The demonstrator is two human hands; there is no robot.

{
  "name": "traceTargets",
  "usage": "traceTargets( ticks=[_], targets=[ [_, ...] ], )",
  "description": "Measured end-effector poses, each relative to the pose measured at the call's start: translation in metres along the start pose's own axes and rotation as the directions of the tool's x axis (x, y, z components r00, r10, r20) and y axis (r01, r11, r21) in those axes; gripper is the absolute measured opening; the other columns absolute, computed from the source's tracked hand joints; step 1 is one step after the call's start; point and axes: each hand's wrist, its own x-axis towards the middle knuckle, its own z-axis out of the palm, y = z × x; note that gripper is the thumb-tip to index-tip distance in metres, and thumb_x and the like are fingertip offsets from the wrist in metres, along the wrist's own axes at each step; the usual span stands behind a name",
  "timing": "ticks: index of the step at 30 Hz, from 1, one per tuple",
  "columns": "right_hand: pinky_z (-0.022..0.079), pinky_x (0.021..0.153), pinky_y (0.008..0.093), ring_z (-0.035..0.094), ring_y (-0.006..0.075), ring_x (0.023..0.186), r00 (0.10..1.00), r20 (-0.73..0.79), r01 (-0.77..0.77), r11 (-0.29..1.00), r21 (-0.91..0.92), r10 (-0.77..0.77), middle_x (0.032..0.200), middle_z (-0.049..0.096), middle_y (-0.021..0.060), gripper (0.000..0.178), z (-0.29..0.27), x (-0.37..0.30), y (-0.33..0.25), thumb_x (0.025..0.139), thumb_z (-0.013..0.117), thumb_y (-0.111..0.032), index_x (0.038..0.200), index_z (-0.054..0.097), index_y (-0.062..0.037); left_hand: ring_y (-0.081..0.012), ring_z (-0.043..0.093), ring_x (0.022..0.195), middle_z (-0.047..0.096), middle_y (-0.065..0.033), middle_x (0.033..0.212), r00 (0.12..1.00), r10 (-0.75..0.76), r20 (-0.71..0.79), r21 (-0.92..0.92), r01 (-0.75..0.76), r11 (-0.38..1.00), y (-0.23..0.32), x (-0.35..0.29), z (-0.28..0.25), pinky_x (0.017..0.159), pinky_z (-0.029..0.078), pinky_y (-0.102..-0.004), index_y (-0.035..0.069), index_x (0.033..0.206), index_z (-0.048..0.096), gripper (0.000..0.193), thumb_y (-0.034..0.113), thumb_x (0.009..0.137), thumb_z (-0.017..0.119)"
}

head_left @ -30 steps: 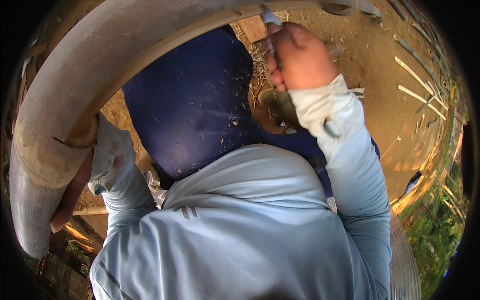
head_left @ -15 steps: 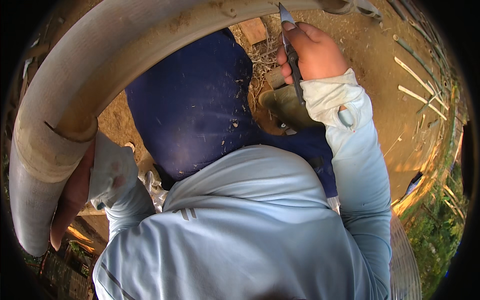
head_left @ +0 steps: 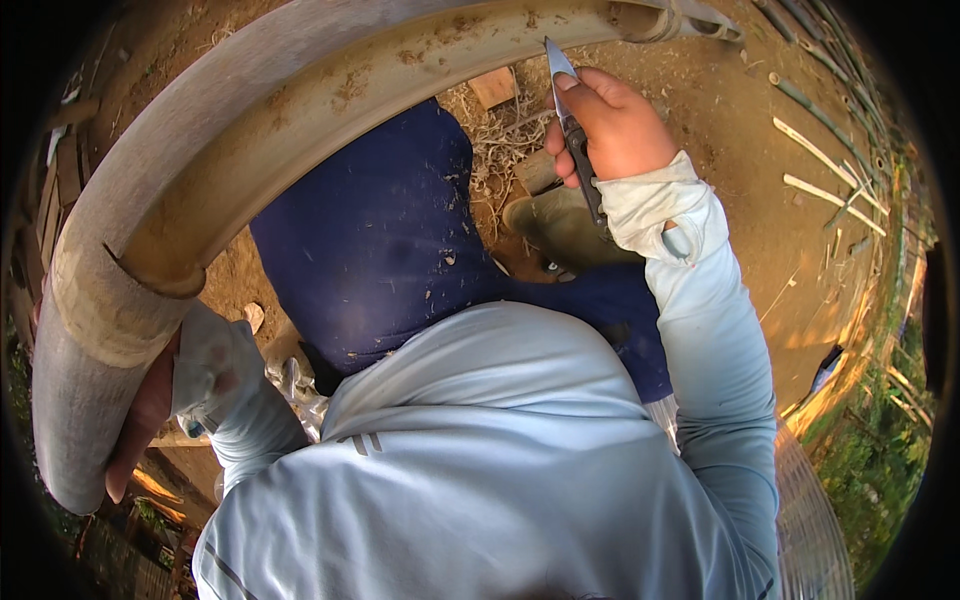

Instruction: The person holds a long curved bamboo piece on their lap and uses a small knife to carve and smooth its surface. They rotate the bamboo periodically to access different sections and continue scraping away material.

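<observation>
Your right hand (head_left: 618,122) is gripping the knife (head_left: 579,150), probably trimming the opened bamboo (head_left: 245,125). Your left hand (head_left: 148,415), finger closure hidden, is supporting it; the next cut is likely needing steadiness.

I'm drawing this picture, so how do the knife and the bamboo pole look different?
The bamboo pole is much bigger than the knife. The pole is greyish outside and tan inside; the knife has a silvery blade and a dark handle. The pole is hollow with a long opening; the knife ends in a point. Both are longer than they are wide.
</observation>
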Motion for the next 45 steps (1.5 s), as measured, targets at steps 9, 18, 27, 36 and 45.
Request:
traceTargets(
  ticks=[9, 18, 27, 36, 45],
  targets=[
    [0.045, 0.046, 0.0275, 0.054, 0.0129, 0.051, 1.0, -0.002, 0.0, 1.0, 0.014, 0.0, 0.068, 0.058, 0.0054, 0.029, 0.003, 0.0, -0.005, 0.102, 0.042, -0.029, 0.098, 0.054, -0.0023, -0.0301, 0.043, 0.131, 0.047, -0.0218, 0.137, 0.924, 0.365, -0.113, 0.324, -0.313, 0.893, -0.019, 0.008, 0.061, 0.114, 0.029, -0.0428, 0.0, 0.13, 0.05, 0.093, 0.061, 0.064, 0.076],
    [0.045, 0.046, 0.029, 0.054, 0.0135, 0.05, 0.998, -0.047, 0.033, 0.999, -0.025, -0.034, 0.065, 0.057, 0.0047, 0.031, 0.008, 0.001, 0.008, 0.101, 0.044, -0.031, 0.096, 0.055, -0.0029, -0.0458, 0.03, 0.138, 0.027, -0.0333, 0.148, 0.916, -0.061, -0.396, 0.909, 0.4, 0.114, 0.026, 0.016, 0.122, 0.117, 0.019, -0.0553, -0.01, 0.146, 0.018, 0.095, 0.046, 0.076, 0.05],
    [0.045, 0.047, 0.0289, 0.055, 0.0145, 0.051, 0.998, -0.011, 0.056, 0.996, 0.074, -0.055, 0.066, 0.058, 0.0061, 0.029, 0.013, 0.002, 0.005, 0.101, 0.044, -0.028, 0.099, 0.055, -0.0019, -0.048, 0.033, 0.137, 0.033, -0.0308, 0.147, 0.97, -0.07, -0.232, 0.973, 0.233, 0.004, 0.029, 0.018, 0.108, 0.11, 0.03, -0.0613, -0.004, 0.145, 0.028, 0.087, 0.05, 0.08, 0.05],
    [0.045, 0.046, 0.0284, 0.055, 0.014, 0.05, 0.994, -0.106, 0.038, 0.998, 0.046, -0.033, 0.067, 0.059, 0.0062, 0.03, 0.007, 0.009, 0.007, 0.099, 0.044, -0.029, 0.099, 0.057, -0.0024, -0.0519, 0.037, 0.132, 0.04, -0.0307, 0.143, 0.984, -0.148, -0.104, 0.983, 0.124, 0.137, 0.052, 0.022, 0.084, 0.106, 0.031, -0.0672, 0.003, 0.142, 0.038, 0.077, 0.049, 0.081, 0.051],
    [0.048, 0.047, 0.0319, 0.057, 0.0172, 0.046, 0.996, -0.075, 0.051, 0.998, -0.023, -0.052, 0.061, 0.061, 0.0093, 0.03, 0.032, -0.003, -0.006, 0.098, 0.047, -0.024, 0.089, 0.058, 0.0025, -0.0509, 0.041, 0.13, 0.042, -0.0308, 0.141, 0.988, -0.112, -0.107, 0.988, 0.118, 0.1, 0.054, 0.023, 0.085, 0.105, 0.032, -0.0657, 0.001, 0.14, 0.041, 0.078, 0.048, 0.078, 0.052]
  ],
)
